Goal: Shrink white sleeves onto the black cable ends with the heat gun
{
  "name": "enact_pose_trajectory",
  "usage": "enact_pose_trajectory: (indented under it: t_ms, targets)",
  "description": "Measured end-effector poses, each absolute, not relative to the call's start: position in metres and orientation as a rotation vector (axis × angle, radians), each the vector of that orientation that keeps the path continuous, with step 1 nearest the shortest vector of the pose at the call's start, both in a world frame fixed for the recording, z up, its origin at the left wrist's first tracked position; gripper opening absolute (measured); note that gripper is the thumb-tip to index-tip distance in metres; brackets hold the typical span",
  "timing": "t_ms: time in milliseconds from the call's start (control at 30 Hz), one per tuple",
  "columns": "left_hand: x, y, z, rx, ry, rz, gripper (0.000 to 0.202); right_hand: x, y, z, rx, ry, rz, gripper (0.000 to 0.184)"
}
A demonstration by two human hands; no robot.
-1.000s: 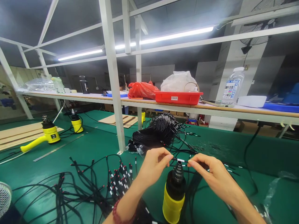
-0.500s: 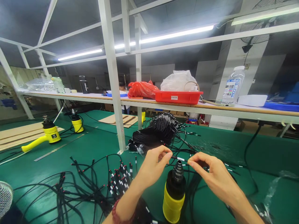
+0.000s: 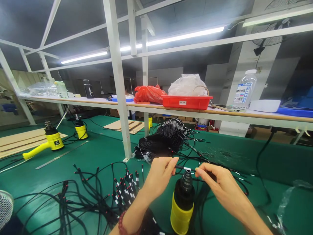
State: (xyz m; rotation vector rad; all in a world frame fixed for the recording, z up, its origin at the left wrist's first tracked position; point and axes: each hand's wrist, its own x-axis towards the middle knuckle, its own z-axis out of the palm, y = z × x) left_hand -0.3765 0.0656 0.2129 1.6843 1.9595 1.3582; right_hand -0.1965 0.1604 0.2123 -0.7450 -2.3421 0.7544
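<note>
Glaring white tube light ahead of me; ceiling dim, soft sheen on green benchtop, frame edges stretched.

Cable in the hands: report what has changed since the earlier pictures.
The cable has shifted slightly left at the nozzle of the yellow tool. The left hand has turned, and the right hand has moved slightly left. Both hands still hold the cable. The yellow tool and red tray stayed put.
</note>
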Motion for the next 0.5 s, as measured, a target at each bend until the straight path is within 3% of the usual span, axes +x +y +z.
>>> enact_pose_trajectory:
  t_ms: [300, 500]
  targets:
    - [-0.376, 0.0639, 0.2144, 1.707, 1.767, 1.476, 0.019, -0.1974, 0.1599, 0.2101, -0.736, -2.174, 0.867, 0.029]
    - [-0.3789, 0.0642, 0.213, 1.693, 1.846, 1.269, 0.049, -0.1971, 0.1584, 0.2107, -0.775, -2.21, 0.847, 0.037]
